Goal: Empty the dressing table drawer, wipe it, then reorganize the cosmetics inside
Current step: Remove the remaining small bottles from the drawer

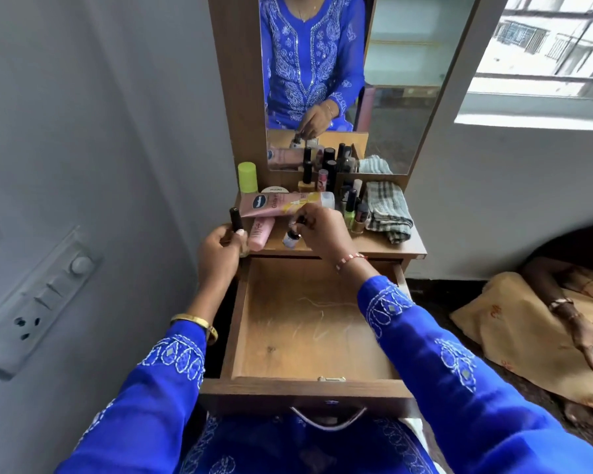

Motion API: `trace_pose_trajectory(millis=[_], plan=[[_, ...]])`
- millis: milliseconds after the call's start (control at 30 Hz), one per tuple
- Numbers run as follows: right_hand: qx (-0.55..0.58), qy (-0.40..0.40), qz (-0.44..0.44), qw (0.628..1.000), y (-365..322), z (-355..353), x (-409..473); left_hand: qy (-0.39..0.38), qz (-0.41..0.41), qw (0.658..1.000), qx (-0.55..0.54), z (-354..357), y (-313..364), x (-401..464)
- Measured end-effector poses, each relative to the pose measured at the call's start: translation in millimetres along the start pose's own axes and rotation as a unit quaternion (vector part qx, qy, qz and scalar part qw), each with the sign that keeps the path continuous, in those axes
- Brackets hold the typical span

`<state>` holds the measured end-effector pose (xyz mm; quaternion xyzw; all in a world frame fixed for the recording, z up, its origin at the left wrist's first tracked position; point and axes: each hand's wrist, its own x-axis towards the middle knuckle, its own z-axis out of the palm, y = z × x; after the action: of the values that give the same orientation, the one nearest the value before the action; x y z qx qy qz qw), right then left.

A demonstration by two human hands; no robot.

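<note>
The wooden drawer (308, 336) is pulled out below me, and nothing lies in it; faint white streaks mark its bottom. On the dressing table top (391, 248) stand and lie the cosmetics. My left hand (220, 248) at the top's left edge grips a small black tube (236, 218) upright. My right hand (322, 227) pinches the dark cap of a small clear bottle (291, 238) standing on the top. A pink lotion tube (285, 203) lies across behind my hands, and a smaller pink tube (261, 232) lies beside the bottle.
Several nail polish bottles (351, 206) cluster at the mirror's foot (336, 97). A checked folded cloth (387, 208) lies at the right, a lime-capped bottle (248, 177) at the back left. A wall and switchboard (38, 302) are on the left; another person's hand (589, 340) rests on bedding to the right.
</note>
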<state>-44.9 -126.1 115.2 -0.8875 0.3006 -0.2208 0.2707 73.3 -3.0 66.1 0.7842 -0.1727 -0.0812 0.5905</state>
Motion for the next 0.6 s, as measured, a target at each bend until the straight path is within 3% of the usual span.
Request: trace_pose_trajectory(millis=[600], plan=[[-0.054, -0.035, -0.031, 0.997, -18, 15, 27, -0.016, 0.006, 0.999, 0.043, 14, 2, 22]])
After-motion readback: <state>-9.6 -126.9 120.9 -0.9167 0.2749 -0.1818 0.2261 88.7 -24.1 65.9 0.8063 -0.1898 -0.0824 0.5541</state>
